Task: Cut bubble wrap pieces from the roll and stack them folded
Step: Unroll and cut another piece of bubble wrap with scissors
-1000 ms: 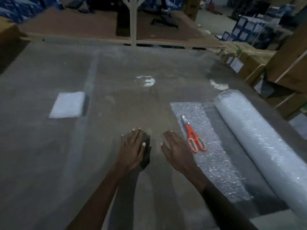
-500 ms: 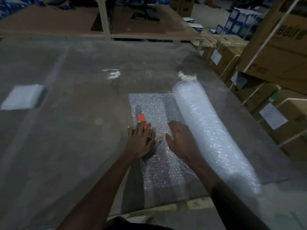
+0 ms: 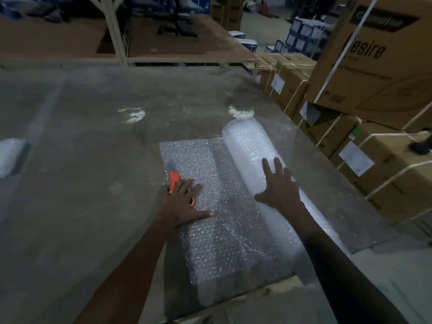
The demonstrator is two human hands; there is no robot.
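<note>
A thick roll of bubble wrap [image 3: 250, 150] lies on the grey table [image 3: 93, 141], with a flat unrolled sheet [image 3: 219, 230] spread to its left. My right hand [image 3: 279, 185] lies on the roll with fingers spread and straight. My left hand [image 3: 181, 205] rests flat on the sheet's left edge, covering the handles of the orange scissors [image 3: 173, 178], whose blades point away from me. A folded stack of cut bubble wrap [image 3: 9, 155] sits at the far left edge of the view.
Strapped cardboard boxes [image 3: 383, 164] stand close along the table's right side. A wooden platform [image 3: 163, 43] with a white post [image 3: 114, 31] lies beyond the table's far edge. The table's near edge [image 3: 257, 295] runs just below the sheet.
The view swung right, sliding the folded stack to the left edge. My left hand moved onto the scissors and sheet. My right hand moved from the table onto the roll.
</note>
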